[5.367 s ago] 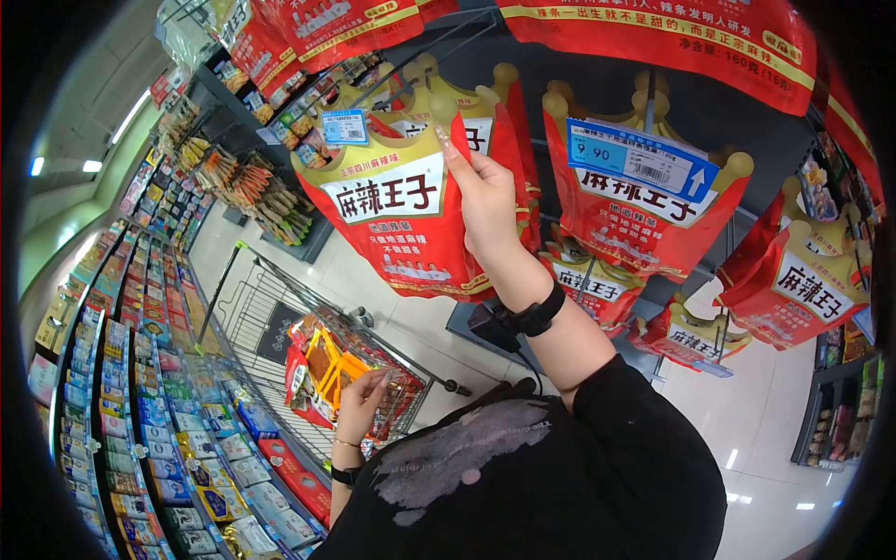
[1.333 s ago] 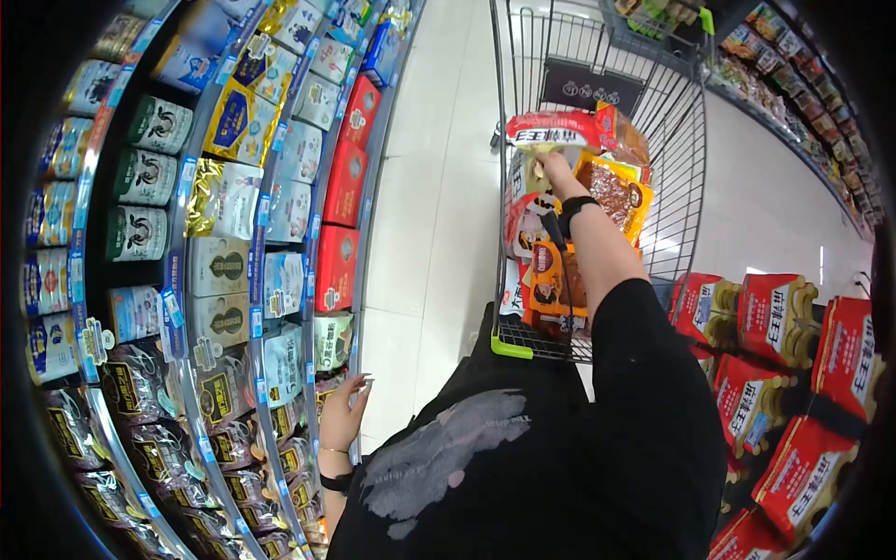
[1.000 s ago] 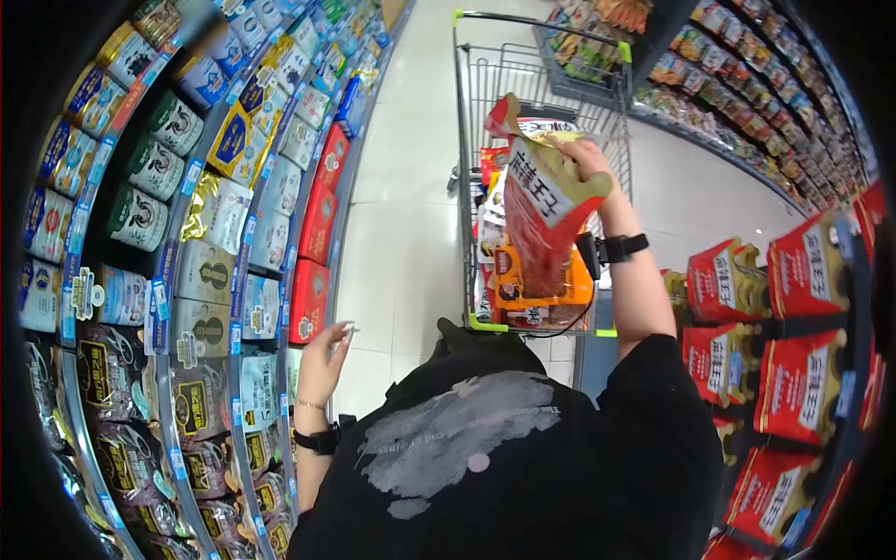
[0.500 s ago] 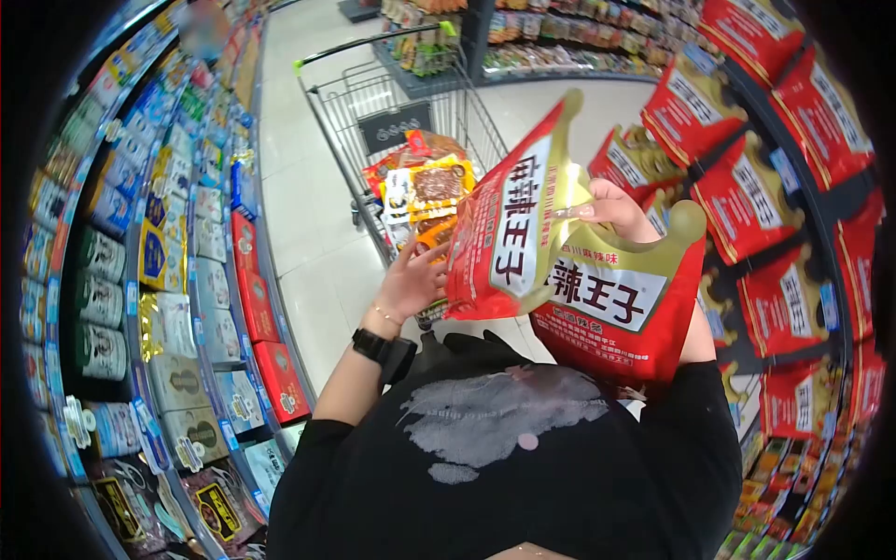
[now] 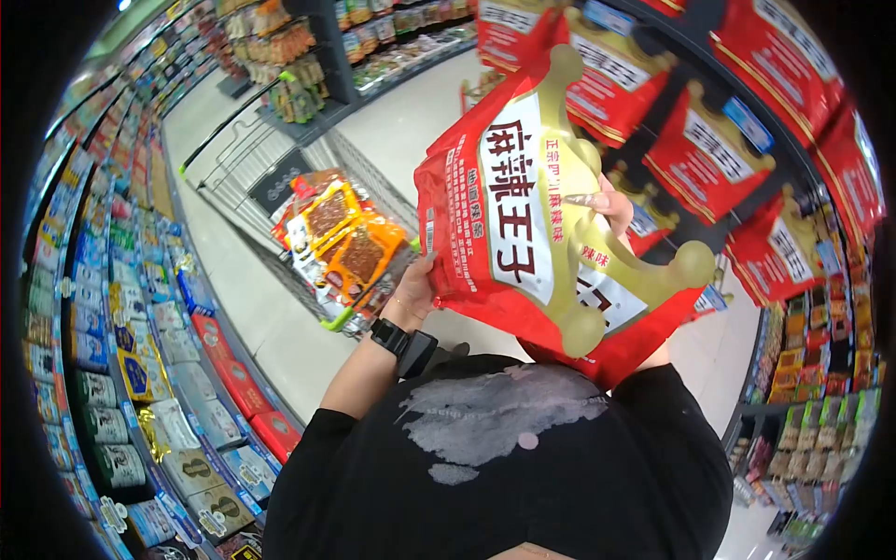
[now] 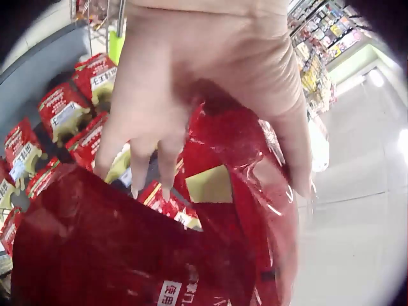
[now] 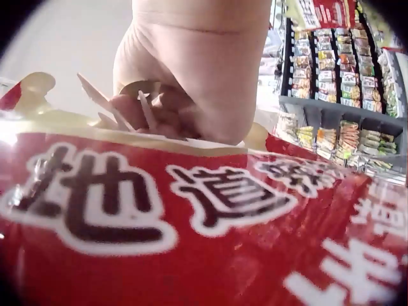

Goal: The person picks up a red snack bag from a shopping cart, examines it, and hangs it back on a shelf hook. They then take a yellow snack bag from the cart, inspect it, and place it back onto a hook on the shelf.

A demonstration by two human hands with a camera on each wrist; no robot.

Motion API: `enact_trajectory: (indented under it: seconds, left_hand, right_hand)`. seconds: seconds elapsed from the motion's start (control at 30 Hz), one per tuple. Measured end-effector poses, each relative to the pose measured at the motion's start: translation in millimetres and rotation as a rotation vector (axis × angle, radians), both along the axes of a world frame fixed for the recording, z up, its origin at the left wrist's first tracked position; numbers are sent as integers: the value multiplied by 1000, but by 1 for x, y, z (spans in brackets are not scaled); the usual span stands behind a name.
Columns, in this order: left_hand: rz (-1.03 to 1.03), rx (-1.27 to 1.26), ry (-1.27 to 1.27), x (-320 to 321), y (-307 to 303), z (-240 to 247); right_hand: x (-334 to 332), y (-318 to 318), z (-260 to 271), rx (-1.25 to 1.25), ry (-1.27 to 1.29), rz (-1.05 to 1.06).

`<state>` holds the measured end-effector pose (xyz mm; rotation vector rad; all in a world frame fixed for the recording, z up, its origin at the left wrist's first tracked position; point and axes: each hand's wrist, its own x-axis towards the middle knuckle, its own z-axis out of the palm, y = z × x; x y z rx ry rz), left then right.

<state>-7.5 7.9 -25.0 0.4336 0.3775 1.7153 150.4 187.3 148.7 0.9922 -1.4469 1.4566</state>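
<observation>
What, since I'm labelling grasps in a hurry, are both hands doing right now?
Left hand: open, fingers fairly straight, touching the front red bag at its bottom edge.
Right hand: closed, holding that bag and the rear red bag.

Front bag (image 5: 513, 205), ctr of head view: 麻辣王子, 正宗四川麻辣味, 地道辣条; 2nd bag (image 5: 635, 313) behind, partly hidden: 辣味. Hung bags (image 5: 714, 149), upper R: 麻辣王子. R-wrist cam, red bag (image 7: 210, 255), mid-L: 地道.

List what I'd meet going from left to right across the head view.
Green cans on the shelf, shopping cart, left hand, front red bag, right hand, rightmost hanging red bag.
</observation>
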Motion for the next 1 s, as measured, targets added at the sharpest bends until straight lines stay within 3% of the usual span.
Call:
enact_trajectory:
  seconds: [0.1, 0.2, 0.27, 0.33, 0.5, 0.53, 0.67, 0.73, 0.97, 1.0]
  left_hand:
    - [-12, -123, 28, 58, 33, -4]
    - [-163, -77, 85, 125, 60, 0]
    - [-281, -42, 91, 163, 73, -4]
    - [-419, -67, 86, 197, 89, -17]
    - [-546, -83, 49, 277, 120, -42]
    - [-567, -63, 33, 292, 124, -41]
    - [-696, -138, -41, 326, 132, -48]
    - [-700, -236, -4, 337, 134, -52]
    - [-752, -232, 94, 337, 141, -61]
    - [-750, -208, 99, 335, 142, -57]
  right_hand:
    - [79, 39, -22, -137, -99, -32]
    - [167, 56, -44, -337, -237, -63]
    - [176, 83, -47, -482, -325, -86]
    - [230, 85, -66, -630, -405, -95]
    - [368, 104, -106, -994, -589, -15]
    - [380, 97, -102, -1098, -584, -137]
    - [420, 73, -109, -1084, -631, -200]
    - [475, 24, -131, -1102, -654, -230]
    - [526, -41, -155, -1084, -698, -324]
    - [514, -41, -134, -1074, -706, -338]
